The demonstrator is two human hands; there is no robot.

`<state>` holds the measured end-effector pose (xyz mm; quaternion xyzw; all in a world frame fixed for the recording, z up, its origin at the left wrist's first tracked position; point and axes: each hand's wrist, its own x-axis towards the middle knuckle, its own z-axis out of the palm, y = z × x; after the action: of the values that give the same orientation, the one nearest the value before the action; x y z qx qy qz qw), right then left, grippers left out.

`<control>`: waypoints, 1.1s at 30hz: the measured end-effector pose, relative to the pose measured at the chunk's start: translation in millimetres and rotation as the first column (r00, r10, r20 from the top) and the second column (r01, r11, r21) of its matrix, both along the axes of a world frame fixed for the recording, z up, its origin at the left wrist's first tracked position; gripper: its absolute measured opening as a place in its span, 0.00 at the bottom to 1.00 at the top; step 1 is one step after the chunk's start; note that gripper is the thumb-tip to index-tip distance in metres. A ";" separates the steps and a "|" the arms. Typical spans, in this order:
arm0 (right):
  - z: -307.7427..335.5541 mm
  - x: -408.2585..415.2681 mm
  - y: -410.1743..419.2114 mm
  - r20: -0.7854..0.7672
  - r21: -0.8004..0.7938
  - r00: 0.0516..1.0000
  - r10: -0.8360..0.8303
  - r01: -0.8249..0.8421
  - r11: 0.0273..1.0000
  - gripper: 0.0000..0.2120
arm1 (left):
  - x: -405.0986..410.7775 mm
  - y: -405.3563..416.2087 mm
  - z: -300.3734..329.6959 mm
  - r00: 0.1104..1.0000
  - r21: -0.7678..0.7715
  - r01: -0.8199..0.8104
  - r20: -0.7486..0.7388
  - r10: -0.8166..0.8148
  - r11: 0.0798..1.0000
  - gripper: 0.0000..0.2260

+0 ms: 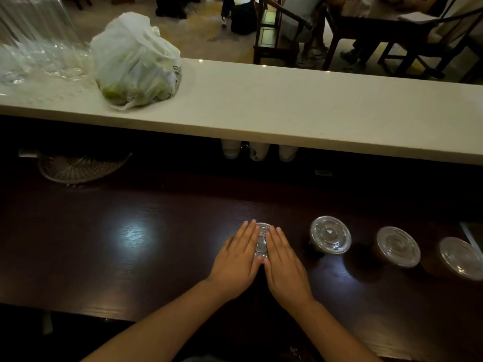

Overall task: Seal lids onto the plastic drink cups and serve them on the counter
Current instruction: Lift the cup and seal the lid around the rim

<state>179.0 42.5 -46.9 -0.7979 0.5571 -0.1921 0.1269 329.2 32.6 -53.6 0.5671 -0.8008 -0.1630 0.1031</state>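
A drink cup with a clear plastic lid (pixel 261 240) stands on the dark wooden worktop (pixel 130 257). My left hand (pixel 236 259) and my right hand (pixel 283 265) lie flat on the lid, side by side, fingers together, covering most of it. Only a strip of the lid shows between them; the cup below is hidden. To the right stand three lidded cups of brown drink in a row: one (pixel 330 235) close by, a second (pixel 397 247) farther right, a third (pixel 460 258) at the frame's edge.
A raised white counter (pixel 287 105) runs across behind the worktop. On its left sit a white plastic bag of green fruit (pixel 136 64) and clear plastic sleeves (pixel 34 48). Upside-down cups (pixel 257 151) hang under the counter. A metal rack (pixel 81 167) lies back left. Seated people and chairs are beyond.
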 end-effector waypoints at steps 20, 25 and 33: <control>12.5 -11.9 -8.4 -0.090 -0.389 0.965 0.246 -0.262 0.883 0.03 | 11.1 -3.4 7.2 0.967 0.046 0.000 -0.254 0.012 0.999 0.36; 23.4 -12.5 -17.0 -0.063 -0.417 0.960 0.274 -0.275 0.866 0.03 | -4.9 14.9 14.0 0.474 0.588 -0.331 -0.572 0.669 0.738 0.33; 48.8 -1.2 -22.1 0.148 -0.448 0.966 0.210 -0.124 0.885 0.04 | 8.4 18.0 39.6 -0.485 0.865 0.292 -0.233 0.843 0.407 0.16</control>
<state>177.8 20.4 1.9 -0.8287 0.4141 -0.3762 0.0147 337.6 50.6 -14.0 0.4287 0.0880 -0.7460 0.5019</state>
